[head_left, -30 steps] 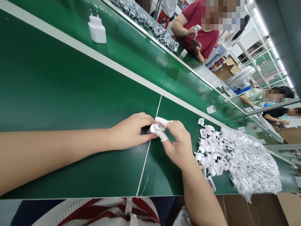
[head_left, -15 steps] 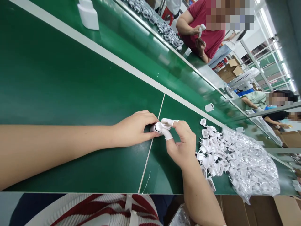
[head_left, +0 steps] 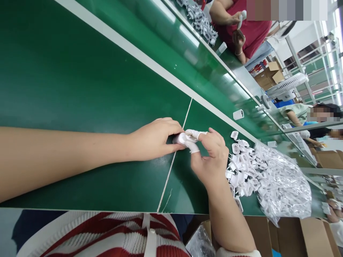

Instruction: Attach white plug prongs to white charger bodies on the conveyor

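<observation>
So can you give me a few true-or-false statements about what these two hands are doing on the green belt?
1. Both hands, left hand and right hand, pinch one small white part. True.
2. The right hand is bare on every finger. False: white finger cots cover its thumb and forefinger.
3. A pile of white plugs lies to the right of the right hand. True.
4. The plastic bag sits left of the left hand. False: it lies at the far right, beyond the plugs.
5. The belt is red. False: green.
</observation>
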`<action>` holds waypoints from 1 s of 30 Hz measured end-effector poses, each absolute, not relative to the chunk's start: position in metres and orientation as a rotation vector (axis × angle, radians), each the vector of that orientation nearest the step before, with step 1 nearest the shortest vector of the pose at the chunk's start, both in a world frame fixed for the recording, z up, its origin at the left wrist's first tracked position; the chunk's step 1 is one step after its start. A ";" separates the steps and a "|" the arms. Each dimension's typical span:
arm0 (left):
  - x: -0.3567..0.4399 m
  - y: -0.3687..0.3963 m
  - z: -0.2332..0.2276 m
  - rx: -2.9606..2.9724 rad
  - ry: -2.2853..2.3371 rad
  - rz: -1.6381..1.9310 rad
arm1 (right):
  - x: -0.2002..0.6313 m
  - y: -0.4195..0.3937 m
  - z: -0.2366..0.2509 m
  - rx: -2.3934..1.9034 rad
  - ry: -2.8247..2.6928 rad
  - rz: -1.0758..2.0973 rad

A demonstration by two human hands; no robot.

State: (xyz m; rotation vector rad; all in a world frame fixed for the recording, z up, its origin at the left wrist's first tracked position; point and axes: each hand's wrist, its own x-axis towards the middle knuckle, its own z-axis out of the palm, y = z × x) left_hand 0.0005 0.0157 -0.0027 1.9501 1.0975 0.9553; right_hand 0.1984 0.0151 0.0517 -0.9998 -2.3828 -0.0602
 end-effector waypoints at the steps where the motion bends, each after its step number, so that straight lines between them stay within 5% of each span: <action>1: 0.001 0.016 -0.002 1.950 1.106 0.953 | 0.198 0.015 0.051 -1.016 -2.372 -0.088; 9: 0.003 0.012 0.000 1.937 1.113 1.004 | 0.197 0.012 0.045 -1.053 -2.320 -0.092; 15: 0.006 0.013 0.008 1.777 1.114 0.959 | 0.213 0.022 0.051 -1.176 -2.197 0.431; 21: -0.014 0.087 0.029 1.718 1.516 1.044 | 0.257 0.065 0.053 -2.104 -1.918 -0.105; 24: -0.037 0.137 0.033 1.764 1.822 1.002 | 0.271 0.078 0.048 -2.522 -1.804 -0.043; 30: -0.067 0.197 0.018 1.644 2.076 0.993 | 0.280 0.081 0.045 -2.528 -1.863 0.041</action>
